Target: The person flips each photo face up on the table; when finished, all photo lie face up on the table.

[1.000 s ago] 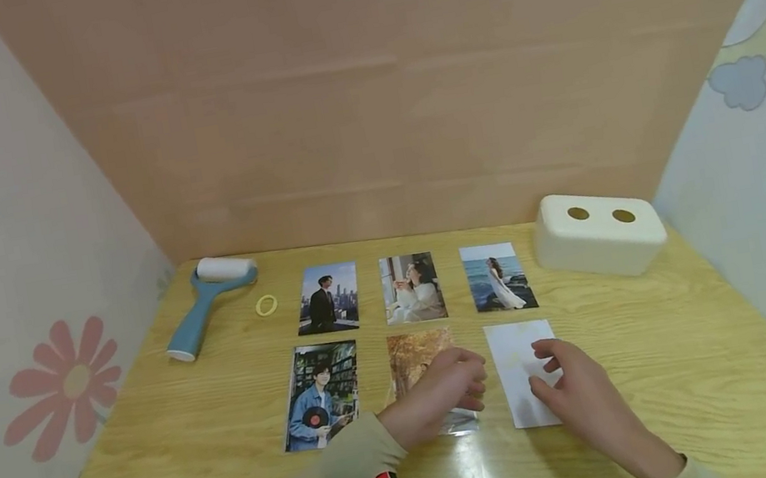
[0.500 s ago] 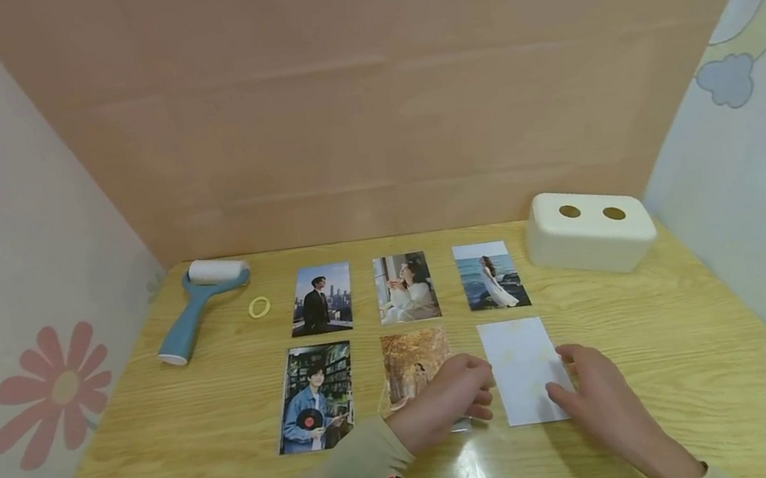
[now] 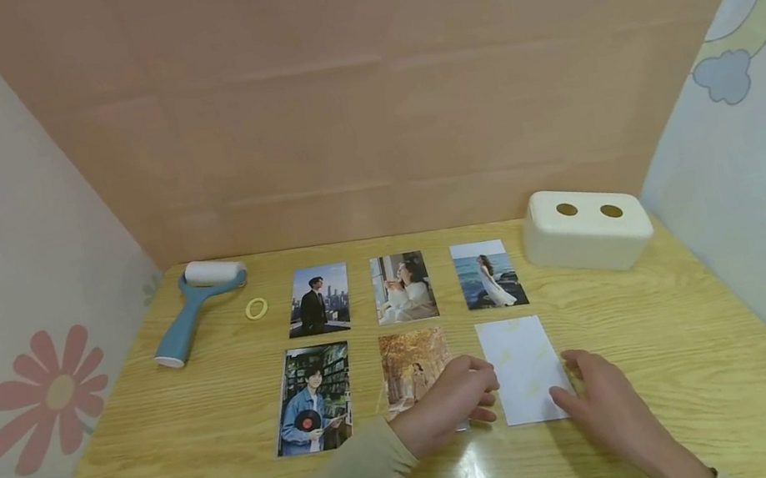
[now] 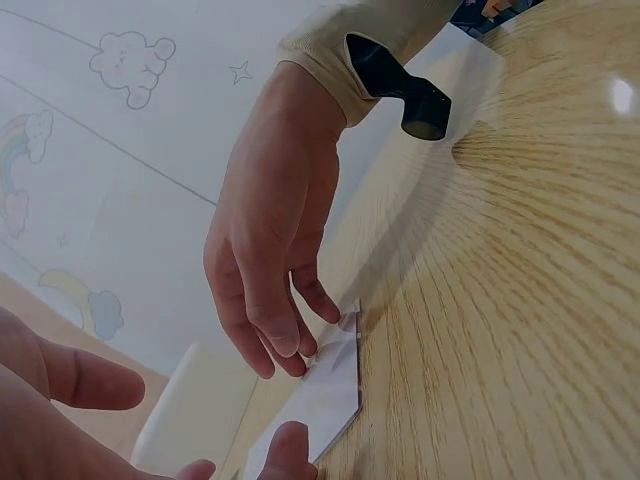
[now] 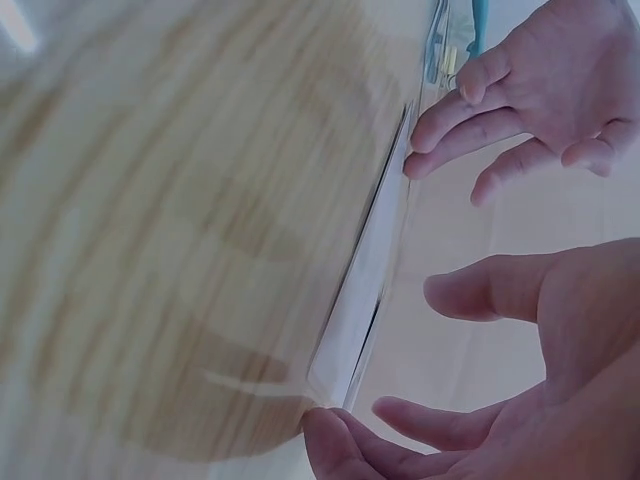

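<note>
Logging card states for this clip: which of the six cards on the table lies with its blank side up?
The near-right card, between both hands: plain white, while the other five show portraits.

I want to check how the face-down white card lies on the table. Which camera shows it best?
The head view: the whole white card lies flat between both hands. The left wrist view shows only a corner near the right hand's fingertips; the right wrist view shows its blurred edge.

Far left, well apart from grip: blue lint roller [image 3: 191, 308], small yellow ring [image 3: 256, 308] just beside it. Back row beyond grip: three photos, city [image 3: 318, 300], window [image 3: 403, 287], sea [image 3: 487, 275]. Left of grip: bookshop photo [image 3: 313, 399]. Far right: white two-hole box [image 3: 586, 229].
</note>
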Tool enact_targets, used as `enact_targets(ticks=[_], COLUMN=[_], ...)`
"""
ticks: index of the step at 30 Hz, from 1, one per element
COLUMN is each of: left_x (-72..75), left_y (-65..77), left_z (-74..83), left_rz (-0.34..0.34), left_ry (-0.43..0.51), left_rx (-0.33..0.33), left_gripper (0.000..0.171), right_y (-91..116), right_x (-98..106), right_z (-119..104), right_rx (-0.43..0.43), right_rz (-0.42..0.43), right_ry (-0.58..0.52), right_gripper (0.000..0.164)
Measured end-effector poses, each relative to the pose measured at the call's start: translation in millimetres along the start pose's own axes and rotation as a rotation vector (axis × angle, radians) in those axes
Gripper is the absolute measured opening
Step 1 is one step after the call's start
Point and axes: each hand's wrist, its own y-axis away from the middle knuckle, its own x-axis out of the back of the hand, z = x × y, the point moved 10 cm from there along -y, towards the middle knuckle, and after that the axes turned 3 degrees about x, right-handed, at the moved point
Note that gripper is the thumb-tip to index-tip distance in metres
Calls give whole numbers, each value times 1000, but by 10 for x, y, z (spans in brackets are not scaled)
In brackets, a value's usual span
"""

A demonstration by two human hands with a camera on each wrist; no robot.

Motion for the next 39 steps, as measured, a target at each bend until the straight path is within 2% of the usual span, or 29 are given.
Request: enact_targets(ticks=[12,27,33,39], left_x=[-21,-26,-30,-37], left_y=[-20,9,6,-18], left_z=[3,10,12,-21], left_rz=[22,37,2,-24], left_ry=[0,5,84,231], left_rx=[-4,4,4,12], left_gripper=[42,46,44,16], right_y=[9,46,52,57], right_x=[-37,-1,-7,-1], right_z=[-32,-103,-102,-108], right_rx=[5,52,32,33], right_rz=[-14,34,28,33], right_ry=[-5,-2,2,13], right_gripper=[59,54,53,53])
